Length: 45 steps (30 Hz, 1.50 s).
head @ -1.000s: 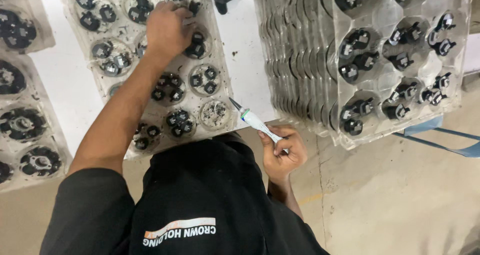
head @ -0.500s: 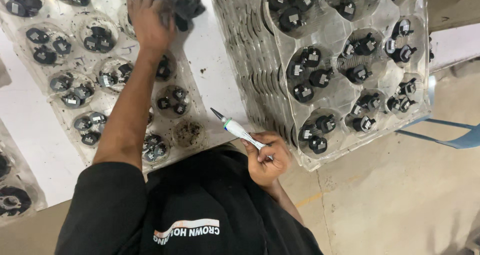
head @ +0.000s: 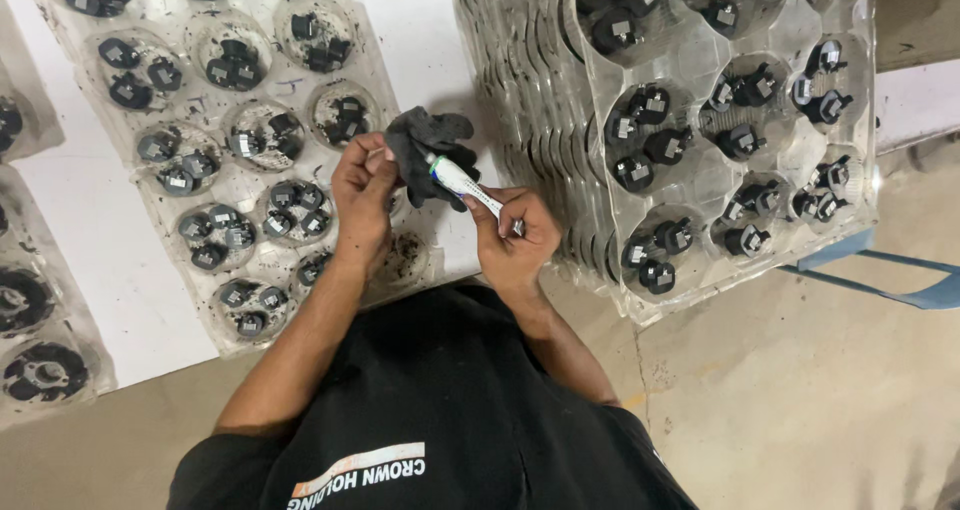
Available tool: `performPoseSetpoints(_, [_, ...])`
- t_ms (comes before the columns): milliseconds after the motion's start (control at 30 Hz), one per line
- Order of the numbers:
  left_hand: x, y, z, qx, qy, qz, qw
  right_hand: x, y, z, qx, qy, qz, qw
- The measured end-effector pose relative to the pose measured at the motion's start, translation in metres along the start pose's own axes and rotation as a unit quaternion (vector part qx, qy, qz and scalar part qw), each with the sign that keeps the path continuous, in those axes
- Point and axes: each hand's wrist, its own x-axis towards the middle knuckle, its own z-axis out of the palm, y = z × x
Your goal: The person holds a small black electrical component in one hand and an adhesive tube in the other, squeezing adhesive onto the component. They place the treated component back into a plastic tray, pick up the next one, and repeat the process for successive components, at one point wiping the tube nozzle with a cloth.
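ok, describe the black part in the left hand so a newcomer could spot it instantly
Start at the white table, between the flat clear tray and the tall stack of trays. The left hand holds a dark, lumpy black part there, above the table's near edge. Unlike the small black parts in tray pockets, it's held up, against the white pen-like tool in the right hand.

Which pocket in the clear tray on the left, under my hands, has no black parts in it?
The pocket on the tray edge nearest you, just right of your left hand. It holds only dark residue; the other pockets hold black parts.
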Motion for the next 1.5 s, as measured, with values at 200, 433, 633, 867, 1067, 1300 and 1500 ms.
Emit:
performPoseSetpoints(200, [-0.013, 0.017, -0.015, -0.017, -0.042, -0.11, 0.993, -0.003, -0.022, -0.006, -0.015, -0.038, -0.048, 0.998])
performPoseSetpoints(433, [-0.015, 0.034, -0.021, 0.046, -0.095, -0.091, 0.99, 0.003, -0.066, -0.022, -0.139, -0.12, -0.216, 0.959])
performPoseSetpoints(633, [-0.021, 0.062, -0.013, 0.08, -0.1, -0.067, 0.989, 0.001, -0.091, -0.026, -0.192, -0.176, -0.4, 0.879])
performPoseSetpoints(867, [-0.035, 0.076, -0.005, 0.105, -0.102, 0.024, 0.989, -0.022, -0.088, -0.014, -0.04, -0.078, -0.102, 0.991])
performPoseSetpoints(1067, [-0.029, 0.088, -0.003, 0.142, -0.141, 0.172, 0.965, -0.019, -0.077, -0.022, 0.207, -0.138, 0.121, 0.961])
performPoseSetpoints(1300, [-0.012, 0.116, -0.012, 0.172, -0.212, 0.255, 0.928, -0.018, -0.074, -0.054, 0.403, -0.181, 0.33, 0.834])
performPoseSetpoints(1500, [-0.014, 0.115, -0.003, 0.183, -0.168, 0.215, 0.945, -0.041, -0.072, -0.044, 0.101, -0.092, 0.061, 0.989])
